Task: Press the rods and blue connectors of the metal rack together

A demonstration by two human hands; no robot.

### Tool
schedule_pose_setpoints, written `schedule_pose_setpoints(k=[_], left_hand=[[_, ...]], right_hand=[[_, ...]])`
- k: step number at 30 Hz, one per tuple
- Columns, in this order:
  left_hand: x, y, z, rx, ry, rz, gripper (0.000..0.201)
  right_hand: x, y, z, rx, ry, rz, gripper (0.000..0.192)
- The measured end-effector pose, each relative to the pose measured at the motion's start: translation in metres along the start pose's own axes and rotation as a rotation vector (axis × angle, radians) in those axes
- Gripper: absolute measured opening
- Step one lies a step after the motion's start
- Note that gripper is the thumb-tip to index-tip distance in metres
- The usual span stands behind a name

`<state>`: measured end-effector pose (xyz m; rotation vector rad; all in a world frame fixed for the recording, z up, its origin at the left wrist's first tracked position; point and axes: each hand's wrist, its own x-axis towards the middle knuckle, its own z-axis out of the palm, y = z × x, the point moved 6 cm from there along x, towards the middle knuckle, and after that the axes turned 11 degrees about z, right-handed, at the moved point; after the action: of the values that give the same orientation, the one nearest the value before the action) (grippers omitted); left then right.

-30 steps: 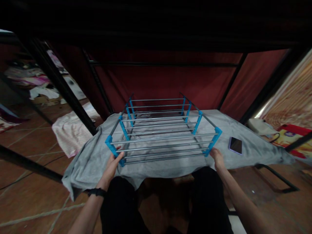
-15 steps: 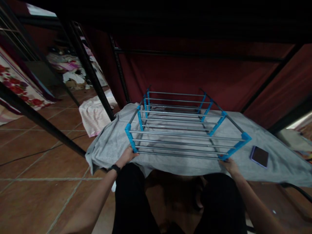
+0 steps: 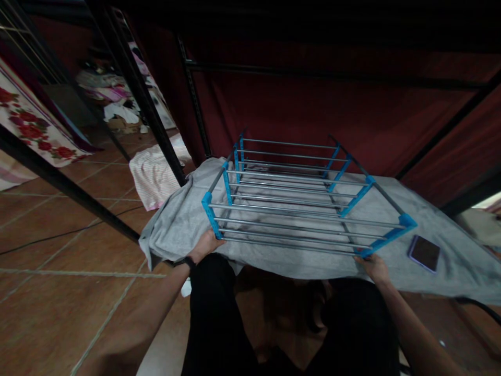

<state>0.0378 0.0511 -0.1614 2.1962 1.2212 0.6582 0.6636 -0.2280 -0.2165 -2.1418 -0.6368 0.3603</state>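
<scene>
We see both our forearms bare, no sleeves in view up to the pic's edge. Our left hand [image 3: 206, 243] has a black band at the wrist, prob. a watch or strap; face not visible, too dark to tell which. Our right hand [image 3: 372, 265] has nothing on the wrist, no rings that we can make out. Legs are in black trousers, plain fabric, no markings or seams showing in the dim light. Feet are out of view. Fingernails are too small and blurred to tell.

Dim, underexposed; top edge near black; faint light from left; wide-angle bending at edges; slight softness.
</scene>
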Motion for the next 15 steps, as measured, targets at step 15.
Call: schedule_pose_setpoints(k=[15], left_hand=[[-0.006,0.007,0.0,0.034,0.006,0.006,0.015]], right_hand=[[-0.01,-0.01,0.003,-0.011,-0.046,0.09,0.027]])
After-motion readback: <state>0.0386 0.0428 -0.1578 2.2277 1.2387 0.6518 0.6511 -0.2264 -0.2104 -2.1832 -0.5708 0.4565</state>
